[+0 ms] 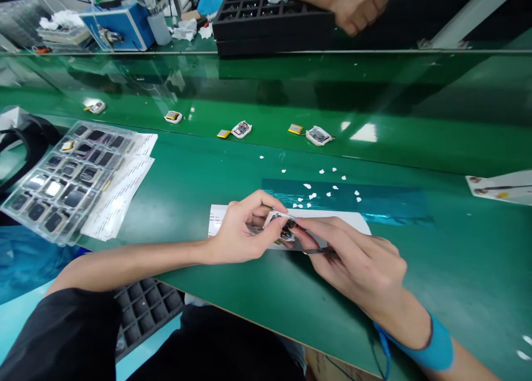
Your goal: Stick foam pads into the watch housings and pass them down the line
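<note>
My left hand pinches a small white-framed device casing with a circuit board inside, held just above a white sheet. Against the casing's right side, the fingertips of my right hand are closed. A slim dark metal tool, which looks like tweezers, lies in that hand under the fingers. My fingers hide part of the casing and the tool's tip. Small white stickers are scattered behind my hands, several on a blue film strip.
Along the back ledge lie open casings with yellow batteries, such as this casing. A clear tray of dark-screened units rests on papers at left. Behind the ledge are a black divided tray, a blue machine and another person's hand.
</note>
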Action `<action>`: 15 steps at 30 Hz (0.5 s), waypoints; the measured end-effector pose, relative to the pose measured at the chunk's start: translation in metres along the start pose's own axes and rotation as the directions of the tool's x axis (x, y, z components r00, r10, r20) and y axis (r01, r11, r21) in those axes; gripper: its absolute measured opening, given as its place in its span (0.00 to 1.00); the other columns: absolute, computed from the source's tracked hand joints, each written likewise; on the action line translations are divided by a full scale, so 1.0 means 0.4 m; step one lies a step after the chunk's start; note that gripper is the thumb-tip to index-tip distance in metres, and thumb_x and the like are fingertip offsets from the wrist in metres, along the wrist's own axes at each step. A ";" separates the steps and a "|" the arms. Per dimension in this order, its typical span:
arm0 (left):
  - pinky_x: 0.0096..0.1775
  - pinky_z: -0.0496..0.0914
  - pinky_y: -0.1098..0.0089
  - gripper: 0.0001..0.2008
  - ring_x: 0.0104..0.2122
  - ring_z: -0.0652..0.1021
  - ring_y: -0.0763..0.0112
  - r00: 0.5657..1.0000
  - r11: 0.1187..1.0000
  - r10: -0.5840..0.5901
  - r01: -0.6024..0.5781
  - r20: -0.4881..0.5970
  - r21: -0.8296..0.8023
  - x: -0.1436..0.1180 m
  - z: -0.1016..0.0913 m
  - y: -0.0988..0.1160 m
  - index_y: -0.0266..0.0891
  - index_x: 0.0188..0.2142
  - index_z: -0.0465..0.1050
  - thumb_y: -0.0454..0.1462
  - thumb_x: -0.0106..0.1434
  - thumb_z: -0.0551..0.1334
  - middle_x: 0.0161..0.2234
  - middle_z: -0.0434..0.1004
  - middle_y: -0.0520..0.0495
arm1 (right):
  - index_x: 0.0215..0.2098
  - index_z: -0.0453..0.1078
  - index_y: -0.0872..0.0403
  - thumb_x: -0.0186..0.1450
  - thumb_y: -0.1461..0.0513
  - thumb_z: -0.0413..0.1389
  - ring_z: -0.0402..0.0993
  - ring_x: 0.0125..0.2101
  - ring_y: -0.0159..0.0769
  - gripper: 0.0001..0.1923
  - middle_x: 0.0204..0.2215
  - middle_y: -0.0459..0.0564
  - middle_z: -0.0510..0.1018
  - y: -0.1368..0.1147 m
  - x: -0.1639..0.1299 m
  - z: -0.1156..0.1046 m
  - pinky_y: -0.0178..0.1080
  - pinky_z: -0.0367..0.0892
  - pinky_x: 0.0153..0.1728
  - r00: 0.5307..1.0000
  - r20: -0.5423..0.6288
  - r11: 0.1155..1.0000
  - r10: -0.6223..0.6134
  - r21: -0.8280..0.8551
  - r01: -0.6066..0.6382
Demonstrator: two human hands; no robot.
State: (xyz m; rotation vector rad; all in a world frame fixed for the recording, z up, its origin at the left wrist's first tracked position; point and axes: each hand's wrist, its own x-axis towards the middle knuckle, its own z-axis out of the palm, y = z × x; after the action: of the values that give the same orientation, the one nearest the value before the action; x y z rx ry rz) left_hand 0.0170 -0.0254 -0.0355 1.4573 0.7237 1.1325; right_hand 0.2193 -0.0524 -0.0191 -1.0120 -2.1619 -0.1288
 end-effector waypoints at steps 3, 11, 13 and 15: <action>0.20 0.65 0.82 0.07 0.17 0.74 0.81 0.999 0.998 -0.033 0.034 -0.023 0.056 -0.004 0.000 -0.004 0.37 0.41 0.71 0.39 0.70 0.65 0.22 0.74 0.55 | 0.52 0.74 0.51 0.73 0.70 0.59 0.83 0.29 0.30 0.12 0.36 0.44 0.87 -0.002 -0.011 0.004 0.33 0.74 0.29 1.000 0.028 0.999 -0.012 -0.042 0.014; 0.24 0.74 0.81 0.07 0.22 0.83 0.76 0.995 0.983 -0.085 0.091 -0.044 0.161 -0.003 0.001 0.005 0.35 0.42 0.77 0.37 0.69 0.64 0.27 0.83 0.49 | 0.50 0.71 0.52 0.73 0.72 0.58 0.79 0.26 0.26 0.11 0.32 0.41 0.84 -0.022 -0.011 0.015 0.31 0.68 0.24 0.997 0.041 0.997 0.071 0.034 -0.072; 0.26 0.76 0.82 0.07 0.25 0.85 0.73 0.996 0.983 -0.082 0.089 -0.047 0.162 -0.003 0.002 0.005 0.35 0.42 0.79 0.37 0.69 0.64 0.29 0.85 0.47 | 0.49 0.71 0.52 0.73 0.72 0.57 0.78 0.26 0.26 0.11 0.32 0.41 0.83 -0.019 -0.010 0.015 0.31 0.67 0.24 0.996 0.066 0.997 0.059 0.039 -0.062; 0.27 0.77 0.82 0.08 0.26 0.86 0.72 0.995 0.983 -0.088 0.095 -0.048 0.157 -0.002 0.003 0.005 0.34 0.43 0.80 0.36 0.69 0.64 0.28 0.86 0.47 | 0.49 0.71 0.53 0.72 0.73 0.56 0.79 0.26 0.26 0.12 0.33 0.42 0.84 -0.015 -0.012 0.013 0.33 0.67 0.23 0.994 0.097 0.999 0.039 -0.004 -0.038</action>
State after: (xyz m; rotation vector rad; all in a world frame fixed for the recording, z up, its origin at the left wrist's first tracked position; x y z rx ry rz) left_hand 0.0173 -0.0271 -0.0337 1.5213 0.9184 1.0558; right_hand 0.2140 -0.0575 -0.0247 -1.0806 -2.2289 -0.0645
